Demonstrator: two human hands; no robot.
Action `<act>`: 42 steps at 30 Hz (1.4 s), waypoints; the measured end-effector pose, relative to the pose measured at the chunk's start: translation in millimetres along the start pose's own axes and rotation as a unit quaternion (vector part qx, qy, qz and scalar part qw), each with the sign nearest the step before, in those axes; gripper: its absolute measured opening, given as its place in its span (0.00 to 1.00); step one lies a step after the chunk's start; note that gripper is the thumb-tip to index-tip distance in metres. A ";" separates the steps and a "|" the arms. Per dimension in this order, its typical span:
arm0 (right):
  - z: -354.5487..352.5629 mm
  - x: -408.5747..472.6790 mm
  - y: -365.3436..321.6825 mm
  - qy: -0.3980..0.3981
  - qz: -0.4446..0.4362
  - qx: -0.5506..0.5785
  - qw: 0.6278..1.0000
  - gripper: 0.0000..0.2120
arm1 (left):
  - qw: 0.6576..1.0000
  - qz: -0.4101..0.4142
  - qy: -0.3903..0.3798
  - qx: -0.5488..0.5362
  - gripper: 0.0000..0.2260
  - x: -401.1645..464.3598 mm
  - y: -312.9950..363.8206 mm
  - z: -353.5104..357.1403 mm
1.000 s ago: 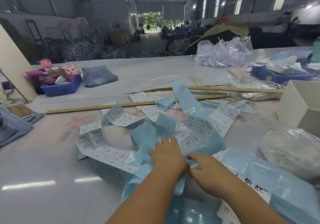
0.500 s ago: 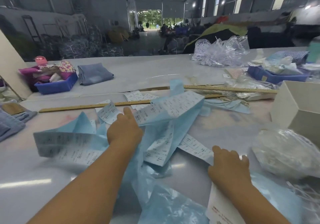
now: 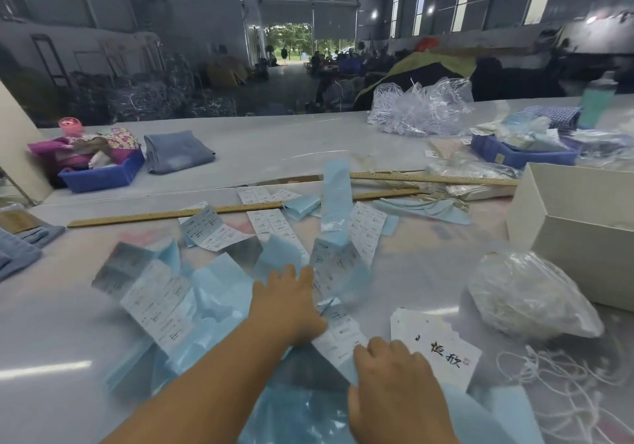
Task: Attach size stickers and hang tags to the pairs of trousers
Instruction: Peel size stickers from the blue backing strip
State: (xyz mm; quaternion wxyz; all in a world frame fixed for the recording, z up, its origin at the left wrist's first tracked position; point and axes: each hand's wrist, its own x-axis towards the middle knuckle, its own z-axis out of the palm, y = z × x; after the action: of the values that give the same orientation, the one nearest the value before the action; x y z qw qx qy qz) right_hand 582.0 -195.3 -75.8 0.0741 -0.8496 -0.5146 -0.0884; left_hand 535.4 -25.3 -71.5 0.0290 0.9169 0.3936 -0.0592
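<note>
Basically sorting through sticker sheets on the desk: left hand lies flat on the pile, fingers straight and spread, grip released, pressing the blue backing paper and a printed strip that runs toward the right hand. Right hand sits nearer the body, fingers bent down over the near end of that white strip; whether it pinches the strip or just presses, cannot tell, fingertips hidden. Just right of that grip lies a stack of hang tags with black brush lettering, and further right a bag of string loops, loose strings beside it. Trousers: one folded pair well ahead-left of the left hand, more denim far left at the desk edge, none near either grip. Likely step: find the right size sheet. To do it well, keep the left palm pinning the loose sheets so they don't slide, draw one strip free with the right, read the size before peeling, avoid creasing labels. Wooden ruler ahead of both hands, white box far right.
</note>
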 end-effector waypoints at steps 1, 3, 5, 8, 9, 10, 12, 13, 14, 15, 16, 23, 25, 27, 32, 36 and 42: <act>1.6 -6.2 -3.7 0.005 0.003 0.013 1.000 0.20 | 1.000 0.007 -0.024 0.013 0.37 -3.7 4.3 6.4; 0.1 -18.5 -15.6 -0.041 0.011 0.062 0.997 0.24 | 0.999 -0.006 -0.043 0.022 0.35 -8.1 6.0 16.4; 9.1 -25.8 -27.0 -0.043 0.027 0.091 0.995 0.26 | 0.999 -0.031 -0.025 -0.020 0.26 -10.7 0.2 20.4; 17.2 -34.1 -43.4 -0.051 0.026 0.084 0.995 0.29 | 0.993 -0.050 0.044 -0.094 0.17 -15.7 -11.7 27.1; 15.0 -29.9 -51.1 -0.052 0.013 0.075 0.996 0.29 | 0.989 -0.052 0.074 -0.117 0.15 -17.7 -15.3 30.2; 10.8 -29.5 -60.3 -0.045 0.038 0.087 0.995 0.27 | 0.982 -0.054 0.105 -0.145 0.14 -19.9 -18.3 33.4; 9.8 -33.9 -65.5 -0.038 0.054 0.180 0.981 0.19 | 0.964 -0.059 0.156 -0.208 0.14 -23.9 -23.8 39.6; 17.3 -36.4 -67.9 -0.023 0.058 0.164 0.984 0.20 | 0.953 -0.065 0.177 -0.236 0.14 -25.6 -26.6 42.5; 25.3 -41.4 -69.7 -0.047 0.049 0.151 0.986 0.22 | 0.943 -0.074 0.195 -0.260 0.14 -26.9 -29.6 45.5; 30.0 -42.9 -67.5 -0.047 0.056 0.136 0.988 0.27 | 0.931 -0.084 0.211 -0.286 0.14 -28.1 -32.7 48.6; 27.1 -40.6 -64.6 -0.022 0.068 0.152 0.986 0.29 | 0.918 -0.095 0.223 -0.314 0.15 -28.6 -36.1 51.2; 39.9 -40.5 -65.7 0.013 0.057 0.156 0.986 0.20 | 0.866 -0.098 0.266 -0.413 0.27 -21.2 -52.9 55.8; 39.9 -40.7 -65.1 0.014 0.066 0.145 0.987 0.20 | 0.872 -0.072 0.270 -0.401 0.25 -21.0 -51.8 55.8; 37.4 -41.8 -65.7 -0.008 0.069 0.137 0.988 0.20 | 0.887 -0.051 0.261 -0.378 0.21 -20.8 -50.5 54.9; 38.6 -45.4 -69.8 -0.073 0.104 0.111 0.986 0.21 | 0.947 -0.035 0.095 -0.304 0.36 -24.0 -50.1 53.3; 41.1 -46.0 -68.3 -0.092 0.099 0.108 0.985 0.20 | 0.960 -0.037 0.064 -0.271 0.39 -25.6 -49.3 51.7; 40.7 -46.7 -65.8 -0.107 0.103 0.106 0.983 0.22 | 0.955 -0.016 0.189 -0.230 0.36 -25.1 -44.7 45.7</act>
State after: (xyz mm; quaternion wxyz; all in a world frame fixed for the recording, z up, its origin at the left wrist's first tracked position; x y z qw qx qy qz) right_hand 505.4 -196.5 -123.7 0.1174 -0.8900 -0.4356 0.0661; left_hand 482.0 -17.1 -113.7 0.1628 0.8735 0.4094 0.2069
